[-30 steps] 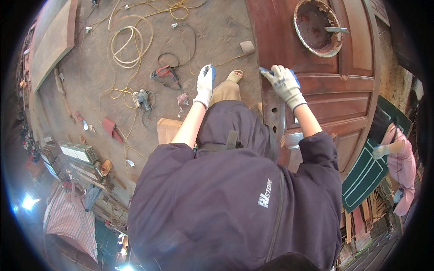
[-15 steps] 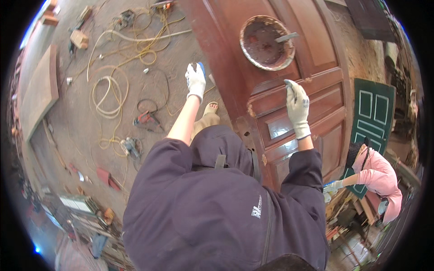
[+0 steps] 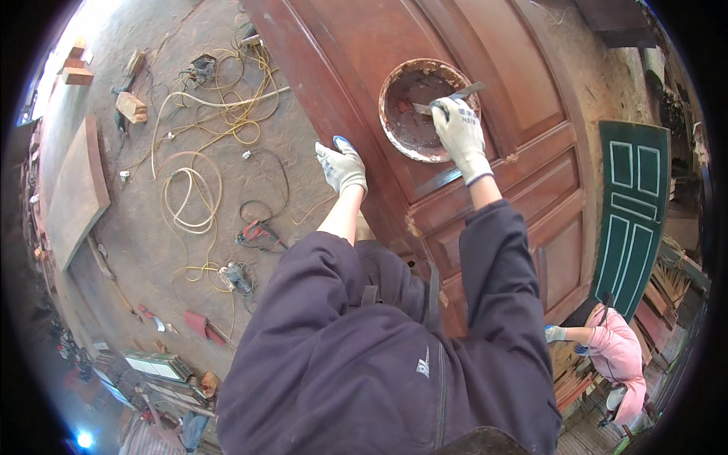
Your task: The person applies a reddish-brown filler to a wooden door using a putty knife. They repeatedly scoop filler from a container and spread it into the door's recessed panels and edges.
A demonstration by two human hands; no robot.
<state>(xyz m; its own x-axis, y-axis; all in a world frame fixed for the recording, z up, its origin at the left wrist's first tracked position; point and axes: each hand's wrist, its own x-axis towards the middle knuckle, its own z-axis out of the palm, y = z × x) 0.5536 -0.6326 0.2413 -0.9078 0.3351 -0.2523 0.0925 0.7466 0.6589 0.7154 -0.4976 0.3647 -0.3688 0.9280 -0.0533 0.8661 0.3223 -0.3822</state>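
Note:
A tub of dark brown paste (image 3: 385, 114) with a crusted rim stands on a reddish-brown panelled door (image 3: 523, 189). My right hand (image 3: 464, 138), in a white glove, reaches over the tub's near right side. Its fingers are closed on a flat, grey putty knife (image 3: 468, 90), whose two ends show on either side of the fingers. My left hand (image 3: 343, 165), also gloved, is at the door's left edge with its fingers apart and nothing seen in it. Whether it touches the door, I cannot tell.
Tangled yellow cords and a pale hose (image 3: 199, 220) lie on the floor at left, with a red power tool (image 3: 258, 233). A board (image 3: 80, 186) is farther left. On the right are a green door (image 3: 629, 205) and a person in pink (image 3: 616, 356), bending.
My right hand has moved up and left to the tub and taken hold of the putty knife. My left hand sits slightly lower and farther right. The view has shifted.

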